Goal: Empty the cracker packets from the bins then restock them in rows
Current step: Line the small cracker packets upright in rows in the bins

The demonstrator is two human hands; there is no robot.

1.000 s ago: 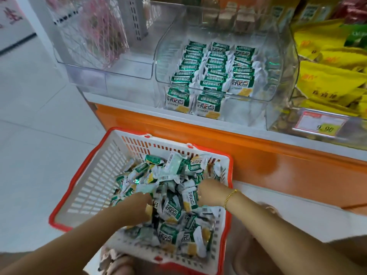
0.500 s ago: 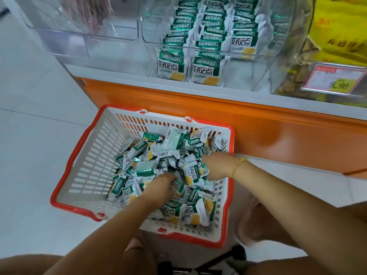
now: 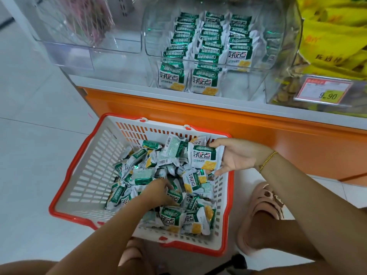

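Note:
A white basket with a red rim (image 3: pixel 85 175) stands on the floor, holding a loose heap of green-and-white cracker packets (image 3: pixel 143 171). My right hand (image 3: pixel 236 155) holds one cracker packet (image 3: pixel 204 157) face up between thumb and fingers above the basket's far right corner. My left hand (image 3: pixel 158 192) is down in the heap, its fingers curled on a packet (image 3: pixel 174 195). On the shelf above, a clear bin (image 3: pixel 155 62) holds three neat rows of packets (image 3: pixel 208 44); the right row is shorter at the front.
An empty clear bin (image 3: pixel 89 54) sits left of the stocked one. Yellow snack bags (image 3: pixel 333 36) and a 9.90 price tag (image 3: pixel 325 90) are at right. The orange shelf base (image 3: pixel 258 128) runs behind the basket. My pink-slippered foot (image 3: pixel 262 211) is at the basket's right.
My right hand has lifted a packet out of the heap and turned palm up. My left hand has stayed in the heap near the basket's middle. The camera has tilted up a little.

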